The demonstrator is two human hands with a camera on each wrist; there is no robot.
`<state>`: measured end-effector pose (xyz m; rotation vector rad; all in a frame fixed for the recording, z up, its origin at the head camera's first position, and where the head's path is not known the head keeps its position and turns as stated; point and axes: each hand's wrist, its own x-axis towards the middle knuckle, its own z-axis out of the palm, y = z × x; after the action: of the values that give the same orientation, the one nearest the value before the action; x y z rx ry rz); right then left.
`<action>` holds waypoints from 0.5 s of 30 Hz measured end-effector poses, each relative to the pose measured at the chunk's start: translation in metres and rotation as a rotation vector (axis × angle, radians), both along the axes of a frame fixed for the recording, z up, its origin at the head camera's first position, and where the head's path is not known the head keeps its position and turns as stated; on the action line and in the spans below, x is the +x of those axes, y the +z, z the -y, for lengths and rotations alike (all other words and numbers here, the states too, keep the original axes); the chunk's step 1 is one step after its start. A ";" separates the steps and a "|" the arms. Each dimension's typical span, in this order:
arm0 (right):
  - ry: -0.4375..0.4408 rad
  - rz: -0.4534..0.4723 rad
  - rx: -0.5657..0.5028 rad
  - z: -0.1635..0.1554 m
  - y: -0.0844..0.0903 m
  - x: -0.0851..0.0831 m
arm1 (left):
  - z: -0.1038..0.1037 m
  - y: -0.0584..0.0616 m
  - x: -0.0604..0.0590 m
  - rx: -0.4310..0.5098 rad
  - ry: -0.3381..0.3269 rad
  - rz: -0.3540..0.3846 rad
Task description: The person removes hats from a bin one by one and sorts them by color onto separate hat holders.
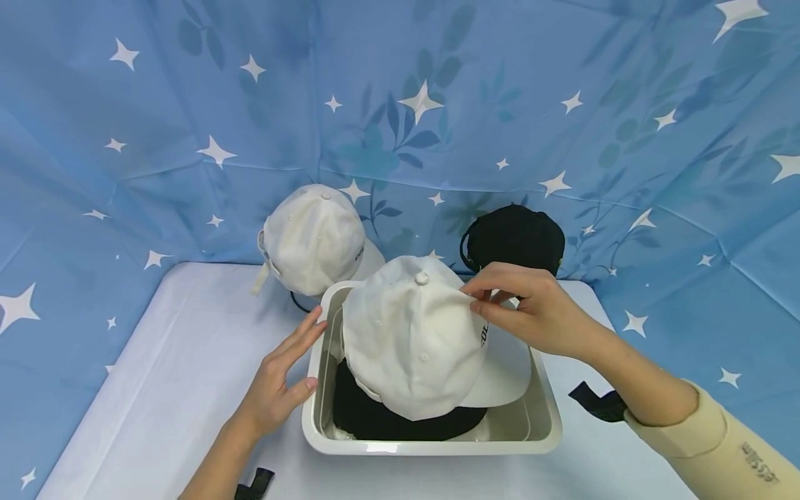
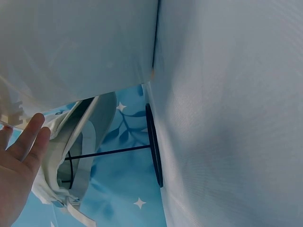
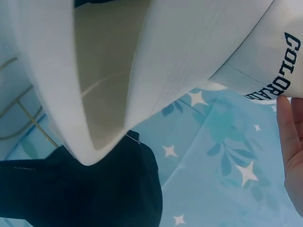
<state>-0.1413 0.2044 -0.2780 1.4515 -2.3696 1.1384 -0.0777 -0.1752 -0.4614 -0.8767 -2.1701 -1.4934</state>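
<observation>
The white cap (image 1: 412, 340) lay in the tub (image 1: 544, 423) between both hands, on top of something black, perhaps another cap. The right hand (image 1: 531, 309) pinched its crown. The left hand (image 1: 281, 382), fingers straight, rested against the tub's outer wall.

White cap (image 3: 199, 52) brim close; fingers (image 3: 289, 142) at lettering; black cap (image 3: 94, 189) below.

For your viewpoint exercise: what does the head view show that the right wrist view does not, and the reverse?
Only the head view shows the left hand resting open on the tray, the second white cap, and the right hand pinching the white cap. Only the right wrist view shows the brim's underside and lettering close up. Both show that cap, a black cap and the starred cloth.
</observation>
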 end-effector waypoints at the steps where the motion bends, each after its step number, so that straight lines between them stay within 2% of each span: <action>1: 0.001 -0.013 -0.002 0.000 0.002 -0.001 | 0.000 0.000 0.000 -0.002 0.001 0.003; 15: -0.086 -0.132 -0.011 0.005 0.018 -0.016 | 0.000 0.000 0.000 -0.010 0.016 0.009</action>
<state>-0.1575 0.1992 -0.2604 1.3624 -2.3081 1.0016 -0.0773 -0.1748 -0.4613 -0.8549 -2.1876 -1.4835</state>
